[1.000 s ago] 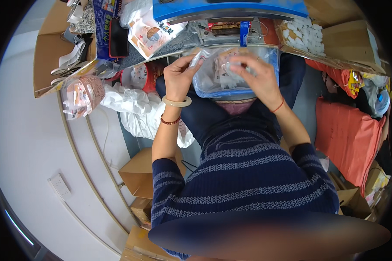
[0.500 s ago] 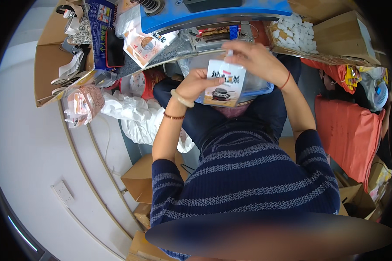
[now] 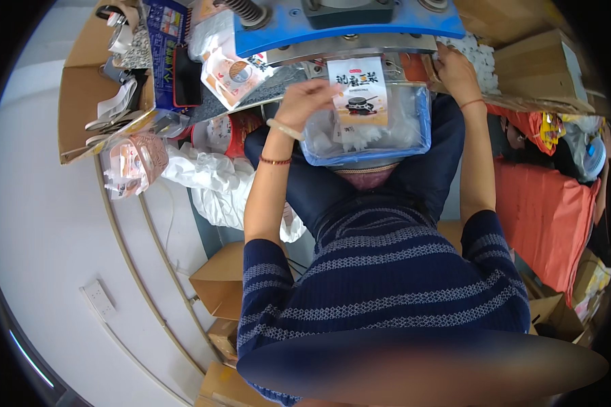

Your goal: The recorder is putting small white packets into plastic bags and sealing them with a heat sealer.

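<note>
A white printed pouch [image 3: 358, 95] with a bowl picture hangs upright below the front edge of a blue machine [image 3: 349, 37]. The fingertips of my left hand [image 3: 307, 105] pinch its left edge. Under the pouch, a blue-rimmed bin [image 3: 366, 161] with a clear plastic lining rests between my legs. To the right, my right hand [image 3: 458, 73] is at the machine's right end, beside a box of small white plastic pieces [image 3: 480, 61]. Its fingers are curled, and what they hold, if anything, is hidden.
More printed pouches [image 3: 232, 74] lie on the grey table at the left, near a black phone [image 3: 187, 76]. A cardboard box [image 3: 88, 102] of odds and ends stands far left. Red sacking [image 3: 540, 230] hangs at the right. White sheeting [image 3: 217, 197] lies beside my left leg.
The pouch has gone from between my hands, over my lap, to the machine's front edge. My right hand has let go of it and moved right. The bin now shows more fully.
</note>
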A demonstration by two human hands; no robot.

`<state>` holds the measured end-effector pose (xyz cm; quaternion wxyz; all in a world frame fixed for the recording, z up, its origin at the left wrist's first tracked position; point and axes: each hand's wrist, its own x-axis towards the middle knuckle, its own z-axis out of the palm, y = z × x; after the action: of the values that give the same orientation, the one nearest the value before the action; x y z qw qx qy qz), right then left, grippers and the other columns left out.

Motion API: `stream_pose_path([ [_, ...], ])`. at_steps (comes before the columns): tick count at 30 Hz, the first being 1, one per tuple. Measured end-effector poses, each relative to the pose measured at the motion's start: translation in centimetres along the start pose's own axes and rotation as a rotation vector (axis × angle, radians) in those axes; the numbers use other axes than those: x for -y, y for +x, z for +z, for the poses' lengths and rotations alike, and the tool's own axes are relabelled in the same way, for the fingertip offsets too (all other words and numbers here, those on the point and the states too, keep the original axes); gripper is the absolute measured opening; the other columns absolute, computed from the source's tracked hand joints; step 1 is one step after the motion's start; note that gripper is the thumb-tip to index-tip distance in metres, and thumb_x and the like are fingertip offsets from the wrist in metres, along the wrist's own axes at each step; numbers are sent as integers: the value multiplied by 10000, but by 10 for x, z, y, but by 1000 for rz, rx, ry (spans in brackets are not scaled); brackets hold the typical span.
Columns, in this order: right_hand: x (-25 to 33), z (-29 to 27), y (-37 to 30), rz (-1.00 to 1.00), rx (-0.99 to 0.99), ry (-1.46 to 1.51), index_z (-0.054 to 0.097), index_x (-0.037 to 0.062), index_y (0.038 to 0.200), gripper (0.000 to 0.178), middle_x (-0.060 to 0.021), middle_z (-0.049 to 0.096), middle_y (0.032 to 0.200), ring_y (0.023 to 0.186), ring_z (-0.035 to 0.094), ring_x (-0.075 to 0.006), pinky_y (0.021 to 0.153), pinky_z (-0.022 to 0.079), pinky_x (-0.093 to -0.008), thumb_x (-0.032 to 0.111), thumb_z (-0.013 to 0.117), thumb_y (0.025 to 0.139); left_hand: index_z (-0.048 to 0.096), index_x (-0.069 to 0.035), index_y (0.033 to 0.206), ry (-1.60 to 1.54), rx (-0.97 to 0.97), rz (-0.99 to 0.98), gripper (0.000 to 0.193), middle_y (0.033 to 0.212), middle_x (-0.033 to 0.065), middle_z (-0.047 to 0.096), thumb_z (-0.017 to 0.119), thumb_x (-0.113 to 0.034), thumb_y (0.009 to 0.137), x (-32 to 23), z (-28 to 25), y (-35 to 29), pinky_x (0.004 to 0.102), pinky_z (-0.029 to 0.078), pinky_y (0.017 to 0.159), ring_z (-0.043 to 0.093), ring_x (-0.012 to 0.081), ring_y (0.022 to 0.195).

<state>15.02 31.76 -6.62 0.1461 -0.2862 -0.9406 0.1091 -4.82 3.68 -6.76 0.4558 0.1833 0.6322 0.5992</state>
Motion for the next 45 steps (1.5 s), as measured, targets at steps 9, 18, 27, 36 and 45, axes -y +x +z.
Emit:
stream_pose_path([
  [9,16,-26,-27,161,-212,402,608,52,1110,281,-108,655,973,780,649,-224,709,507,-318,162,678,861,448,-25,1367,1383,-340,685,646,1422,178,445,687,-107,773,48,-79,-33,454,314,1083,377,330,1355],
  [18,135,-40,-76,-88,154,872,685,45,1037,190,-56,669,965,812,623,-135,719,499,-254,77,694,850,692,51,1046,322,-375,390,254,974,73,714,638,79,799,-2,-24,-62,219,494,783,617,71,849],
  [27,150,-68,-34,-406,6,672,671,64,1063,227,-101,672,933,813,637,-232,715,498,-316,180,669,869,716,30,959,392,90,127,146,791,-21,663,705,-78,861,-40,14,-76,183,433,619,531,35,682],
  [36,93,-50,-29,-200,-69,428,631,53,1130,292,-166,671,1019,916,655,-325,765,509,-355,256,600,922,648,50,1081,-467,246,-254,236,1028,122,693,656,-99,897,4,27,-22,333,538,876,670,182,949],
  [45,-12,-3,-3,5,-23,-203,615,96,1128,268,-200,669,960,865,643,-379,745,503,-459,194,592,880,665,38,1075,-206,-40,-54,283,979,89,703,719,-135,857,9,18,-4,286,527,754,659,153,851],
])
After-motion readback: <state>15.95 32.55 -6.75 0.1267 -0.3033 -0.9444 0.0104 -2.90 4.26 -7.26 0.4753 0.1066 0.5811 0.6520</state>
